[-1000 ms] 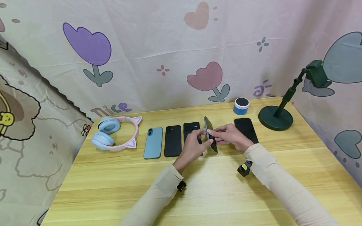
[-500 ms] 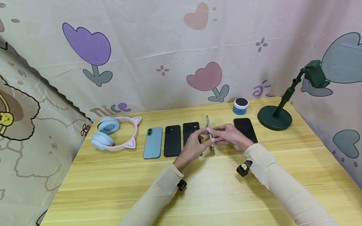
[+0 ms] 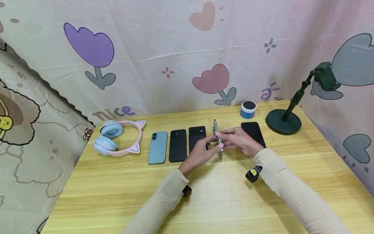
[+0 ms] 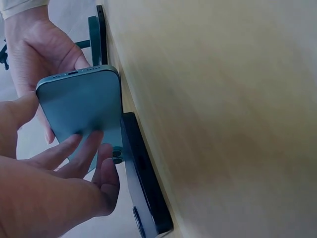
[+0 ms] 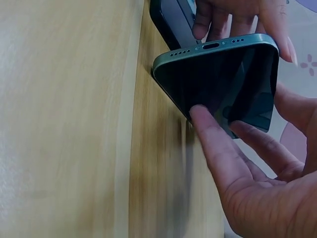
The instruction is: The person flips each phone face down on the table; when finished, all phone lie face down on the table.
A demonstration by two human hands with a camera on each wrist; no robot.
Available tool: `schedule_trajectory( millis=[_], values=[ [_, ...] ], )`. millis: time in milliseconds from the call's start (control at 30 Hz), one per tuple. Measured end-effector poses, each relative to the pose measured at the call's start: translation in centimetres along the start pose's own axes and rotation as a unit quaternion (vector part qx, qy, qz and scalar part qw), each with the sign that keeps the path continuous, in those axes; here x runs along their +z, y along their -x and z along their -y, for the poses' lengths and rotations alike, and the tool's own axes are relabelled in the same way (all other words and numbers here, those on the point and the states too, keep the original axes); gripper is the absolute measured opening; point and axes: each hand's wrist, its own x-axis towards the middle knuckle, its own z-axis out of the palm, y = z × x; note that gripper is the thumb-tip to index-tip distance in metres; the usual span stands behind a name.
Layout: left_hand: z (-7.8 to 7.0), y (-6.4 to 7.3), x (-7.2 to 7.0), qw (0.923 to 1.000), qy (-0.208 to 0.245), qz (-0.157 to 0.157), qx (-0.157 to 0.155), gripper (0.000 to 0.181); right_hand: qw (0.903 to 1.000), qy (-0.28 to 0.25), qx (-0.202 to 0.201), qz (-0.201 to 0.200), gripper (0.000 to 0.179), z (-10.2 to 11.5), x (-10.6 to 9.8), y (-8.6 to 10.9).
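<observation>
Both hands hold a green smartphone (image 3: pixel 215 125) between them, stood on its long edge over the table. In the left wrist view its plain green back (image 4: pixel 81 101) faces the left hand (image 3: pixel 199 153), whose fingers lie on the back with the thumb at the edge. The right wrist view shows the dark screen (image 5: pixel 213 82); fingertips of the right hand (image 3: pixel 242 142) touch it and the thumb is at the phone's edge. Just left lies a black phone (image 3: pixel 197 131), partly hidden by the left hand. Another dark phone (image 3: pixel 253 132) lies right of the hands.
Further left lie a black phone (image 3: pixel 177 146) and a light blue phone (image 3: pixel 157 148), then pink-and-blue cat-ear headphones (image 3: pixel 135 136). At the back right stand a small blue-and-white cylinder (image 3: pixel 247 112) and a dark green stand (image 3: pixel 283 123). A printed curtain (image 3: pixel 163 39) hangs behind the table.
The green phone has turned from slanted, with its dark screen side showing, to nearly edge-on in the head view. The hands have stayed in about the same place.
</observation>
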Motion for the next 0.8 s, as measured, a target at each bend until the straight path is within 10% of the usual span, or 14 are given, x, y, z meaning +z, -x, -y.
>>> schedule_trajectory(
  millis=[800],
  values=[
    [0.18,-0.05,0.23,0.9907,-0.135,0.004,0.018,0.069,0.9968,-0.043,-0.015,-0.066,0.05,-0.84,-0.45,-0.13]
  ],
)
